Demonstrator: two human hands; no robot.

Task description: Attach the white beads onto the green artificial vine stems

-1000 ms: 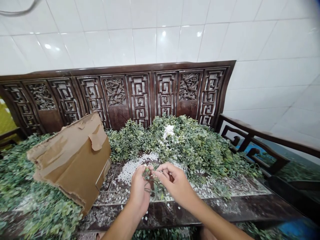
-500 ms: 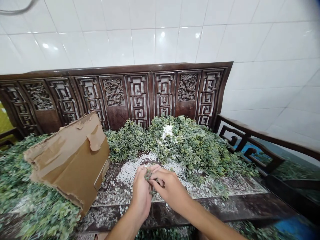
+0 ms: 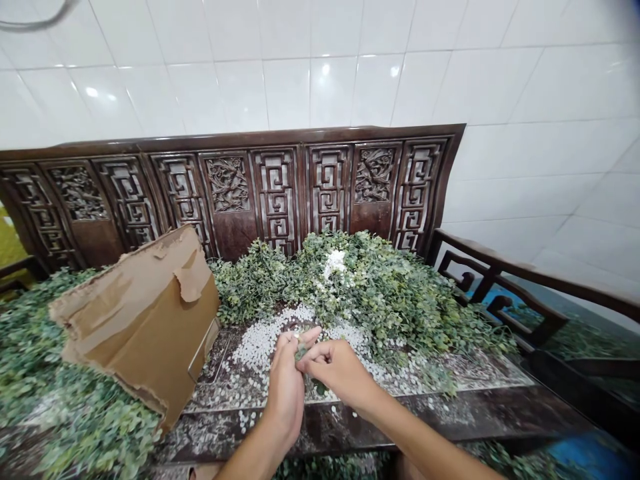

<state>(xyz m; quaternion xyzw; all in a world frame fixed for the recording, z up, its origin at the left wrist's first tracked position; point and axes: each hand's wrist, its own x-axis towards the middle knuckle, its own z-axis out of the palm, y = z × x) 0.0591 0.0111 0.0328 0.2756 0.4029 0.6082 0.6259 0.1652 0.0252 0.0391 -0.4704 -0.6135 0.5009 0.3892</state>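
Note:
Over the front of a dark wooden bench, my left hand (image 3: 287, 383) is closed on a small sprig of artificial green leaves (image 3: 301, 350). My right hand (image 3: 335, 367) pinches at the same sprig from the right, thumb and forefinger together. Part of the sprig is hidden by my fingers. Behind and around both hands lie many small white round pieces (image 3: 255, 343), scattered on the seat. A large heap of artificial green foliage (image 3: 400, 293) rises beyond them, with a white clump (image 3: 334, 264) of the small pieces on top.
A torn cardboard piece (image 3: 150, 333) stands tilted at the left, a bent wire at its right edge. More foliage (image 3: 95, 420) lies around it. The carved bench back (image 3: 280, 180) runs along the tiled wall; a wooden armrest (image 3: 525, 267) bounds the right side.
My right hand's fingers have drawn together and shifted slightly lower on the sprig. The left hand's fingers have straightened a little. The cardboard and foliage heaps stay in place.

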